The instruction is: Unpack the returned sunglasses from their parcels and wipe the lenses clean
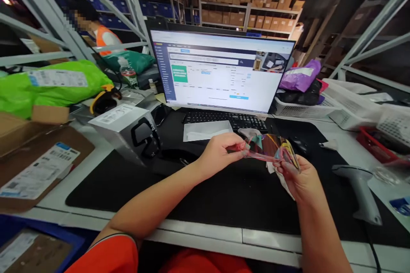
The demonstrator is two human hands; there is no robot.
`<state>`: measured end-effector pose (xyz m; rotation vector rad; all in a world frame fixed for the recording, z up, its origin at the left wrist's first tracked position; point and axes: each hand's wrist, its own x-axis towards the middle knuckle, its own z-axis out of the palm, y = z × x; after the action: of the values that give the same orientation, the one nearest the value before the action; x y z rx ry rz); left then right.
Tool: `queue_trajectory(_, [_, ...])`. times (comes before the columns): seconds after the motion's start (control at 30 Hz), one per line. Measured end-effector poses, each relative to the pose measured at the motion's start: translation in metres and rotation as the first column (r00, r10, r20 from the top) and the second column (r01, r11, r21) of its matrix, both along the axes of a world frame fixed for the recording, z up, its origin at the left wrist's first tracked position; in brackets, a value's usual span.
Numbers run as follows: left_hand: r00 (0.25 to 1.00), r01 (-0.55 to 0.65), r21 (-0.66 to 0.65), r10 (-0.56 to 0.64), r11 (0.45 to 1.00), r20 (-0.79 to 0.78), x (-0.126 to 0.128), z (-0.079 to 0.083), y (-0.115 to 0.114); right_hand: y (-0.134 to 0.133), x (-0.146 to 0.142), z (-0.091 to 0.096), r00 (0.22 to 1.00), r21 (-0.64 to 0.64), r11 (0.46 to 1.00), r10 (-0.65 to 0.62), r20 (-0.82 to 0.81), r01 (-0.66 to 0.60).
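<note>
Both my hands hold a small clear plastic packet [270, 147] with colourful contents above the black desk mat [192, 192]. My left hand [221, 151] pinches the packet's left edge with closed fingers. My right hand [296, 179] grips its right end and also has a white slip of paper [285, 183] under its fingers. The packet hangs just in front of the black keyboard [224, 120] and the lit monitor [221, 72].
A barcode scanner [361, 192] lies at the right. A grey box [123, 130] and cardboard parcels [38, 158] with labels sit at the left, with a green mailer bag [48, 85] behind. White baskets [320, 108] stand at the right. Another person in an orange vest [102, 36] is behind the shelving.
</note>
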<state>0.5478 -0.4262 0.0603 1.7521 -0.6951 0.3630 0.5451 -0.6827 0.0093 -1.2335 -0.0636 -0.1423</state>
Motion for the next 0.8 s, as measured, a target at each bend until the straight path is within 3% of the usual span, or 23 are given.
queue_trajectory(0.1, [0.994,0.032,-0.006,-0.033,0.999,-0.100,0.006,0.004,0.009,-0.002,0.001,-0.004,1.000,-0.015,1.000,-0.013,0.001,0.013])
queue_trajectory(0.27, [0.983,0.031,0.153,-0.003,0.988,-0.182,0.018,0.009,0.033,-0.003,0.002,-0.008,0.989,-0.012,0.990,-0.142,0.035,0.142])
queue_trajectory(0.4, [0.958,-0.265,0.303,0.286,0.915,-0.027,0.023,0.015,0.052,-0.005,0.005,-0.007,0.968,-0.010,0.970,-0.242,0.063,0.243])
queue_trajectory(0.47, [0.944,-0.310,0.335,0.331,0.890,-0.004,0.023,0.016,0.057,-0.006,0.006,-0.008,0.949,-0.031,0.953,-0.298,0.103,0.302])
queue_trajectory(0.6, [0.969,-0.213,0.365,0.244,0.906,-0.039,0.022,0.005,0.052,-0.004,0.005,-0.013,0.945,-0.067,0.949,-0.295,0.144,0.307])
queue_trajectory(0.67, [0.977,-0.147,0.273,0.183,0.951,-0.112,0.023,-0.004,0.041,0.000,0.003,-0.014,0.957,-0.071,0.962,-0.250,0.149,0.262])
queue_trajectory(0.73, [0.973,-0.019,0.132,0.048,0.991,-0.227,0.025,-0.012,0.028,0.007,0.003,-0.014,0.969,-0.072,0.974,-0.204,0.142,0.216])
queue_trajectory(0.8, [0.939,0.116,0.006,-0.107,0.993,-0.328,0.024,-0.016,0.014,0.014,0.003,-0.012,0.981,-0.054,0.985,-0.158,0.111,0.165])
